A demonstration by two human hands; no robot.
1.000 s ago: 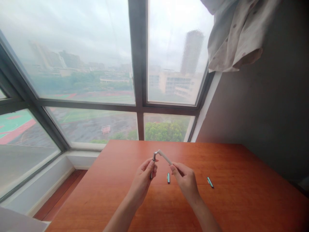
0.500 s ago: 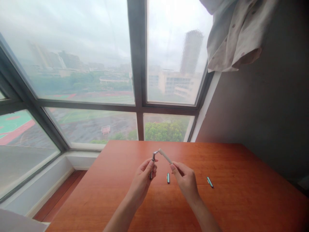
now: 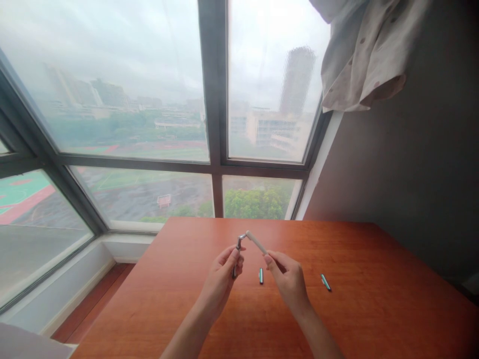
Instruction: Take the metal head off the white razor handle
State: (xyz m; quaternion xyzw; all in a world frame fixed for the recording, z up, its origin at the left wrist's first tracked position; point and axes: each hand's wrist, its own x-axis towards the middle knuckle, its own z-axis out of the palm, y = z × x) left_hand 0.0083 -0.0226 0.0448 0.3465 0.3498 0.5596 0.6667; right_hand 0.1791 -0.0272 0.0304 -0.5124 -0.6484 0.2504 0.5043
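Above a reddish wooden table (image 3: pixel 374 309), both my hands hold slim pen-like parts that meet at an angle. My left hand (image 3: pixel 223 274) is closed round a thin grey metal piece (image 3: pixel 237 246) that points upward. My right hand (image 3: pixel 286 276) pinches the lower end of a white tube (image 3: pixel 256 242) slanting up and left to touch that grey piece's tip. A small teal cap-like piece (image 3: pixel 261 275) lies on the table between my hands. A second teal piece (image 3: pixel 325 282) lies to the right of my right hand.
A large window (image 3: pixel 213 99) with dark frames fills the far side, just beyond the table's back edge. A pale cloth (image 3: pixel 359 60) hangs at the upper right by a grey wall (image 3: pixel 419 164). Floor and a white sill (image 3: pixel 71 289) lie left of the table.
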